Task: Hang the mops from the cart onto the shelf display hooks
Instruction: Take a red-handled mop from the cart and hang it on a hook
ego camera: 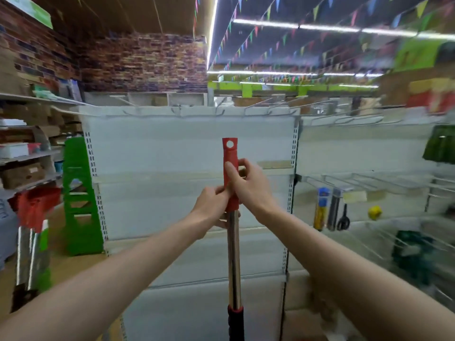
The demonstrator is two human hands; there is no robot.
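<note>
head view | left hand [213, 205] and right hand [248, 185] both clasp upright mop handle [231, 173]

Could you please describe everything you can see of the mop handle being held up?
The red-capped, shiny metal mop handle stands roughly upright before the white shelf panel. Its red plastic grip has a round hanging hole at the top; a black and red collar sits low. The left hand and right hand both grasp the grip. The mop head is out of view.
</note>
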